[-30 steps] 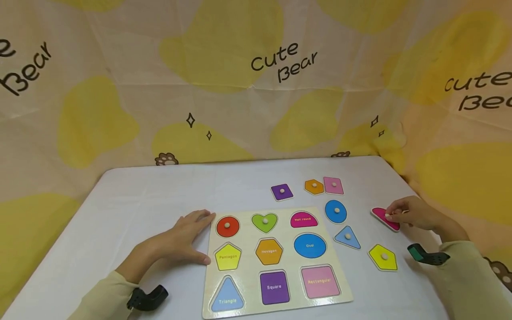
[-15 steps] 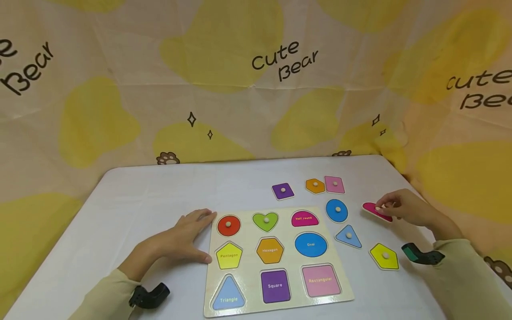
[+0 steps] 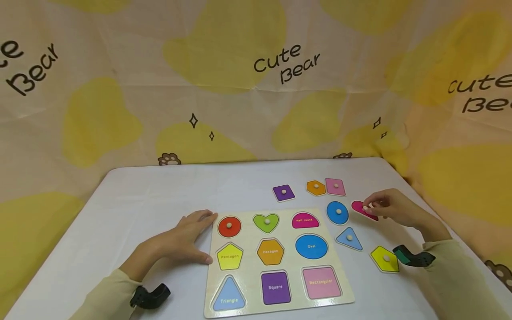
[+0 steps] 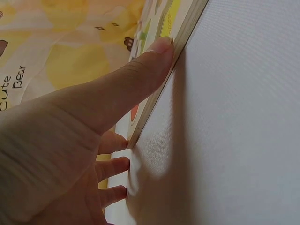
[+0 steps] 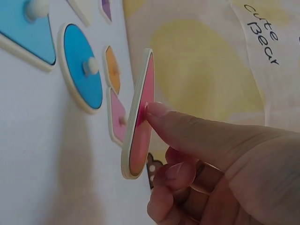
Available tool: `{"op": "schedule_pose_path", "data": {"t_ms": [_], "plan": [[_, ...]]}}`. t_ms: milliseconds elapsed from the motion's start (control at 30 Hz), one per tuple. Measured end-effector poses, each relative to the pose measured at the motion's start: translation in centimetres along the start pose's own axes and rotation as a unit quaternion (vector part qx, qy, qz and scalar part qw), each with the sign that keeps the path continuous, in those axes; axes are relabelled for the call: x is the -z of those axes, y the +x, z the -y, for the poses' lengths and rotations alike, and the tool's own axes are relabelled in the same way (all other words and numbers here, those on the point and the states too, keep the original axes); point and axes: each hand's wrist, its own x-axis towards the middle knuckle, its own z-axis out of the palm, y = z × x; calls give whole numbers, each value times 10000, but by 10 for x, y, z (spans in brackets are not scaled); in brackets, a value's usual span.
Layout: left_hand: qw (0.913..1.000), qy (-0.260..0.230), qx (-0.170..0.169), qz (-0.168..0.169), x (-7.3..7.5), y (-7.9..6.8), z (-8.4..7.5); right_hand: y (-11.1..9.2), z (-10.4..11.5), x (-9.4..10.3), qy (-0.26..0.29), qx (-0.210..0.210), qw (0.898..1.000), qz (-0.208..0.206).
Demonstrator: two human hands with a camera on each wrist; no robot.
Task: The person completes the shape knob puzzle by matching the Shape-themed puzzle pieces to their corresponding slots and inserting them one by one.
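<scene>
My right hand (image 3: 394,210) pinches the small knob of a magenta half-round puzzle piece (image 3: 367,211), which is raised above the white table and tilted in the right wrist view. My left hand (image 3: 182,240) lies at the left edge of the wooden shape puzzle board (image 3: 249,275), fingers spread. In the left wrist view its thumb (image 4: 161,51) presses on the board's edge, and the index fingertip is at the corner. A red circle piece (image 3: 234,231) and a green heart piece (image 3: 262,227) sit in the board. Its magenta recess (image 3: 305,225) reads "Half round".
Right of the board lie a blue oval piece (image 3: 334,218), a light blue triangle piece (image 3: 347,245) and a yellow pentagon piece (image 3: 382,265). Behind it are purple square (image 3: 279,195), orange hexagon (image 3: 312,191) and pink rectangle (image 3: 333,192) pieces. A printed cloth (image 3: 224,89) hangs behind the table.
My right hand has moved left with the magenta half-round piece, from the table's right side to beside the blue oval piece. My left hand stays at the board's edge.
</scene>
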Motion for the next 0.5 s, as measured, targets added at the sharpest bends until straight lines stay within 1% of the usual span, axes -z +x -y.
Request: {"op": "schedule_pose_path", "data": {"t_ms": [133, 367, 500], "plan": [[10000, -17, 15, -3, 0, 1, -1, 9, 9, -1, -60, 13, 10000, 48], [9999, -92, 42, 53, -2, 2, -1, 22, 29, -5, 135, 130, 9995, 263], [9999, -95, 75, 12, -2, 1, -2, 29, 40, -9, 172, 187, 9992, 321]]}}
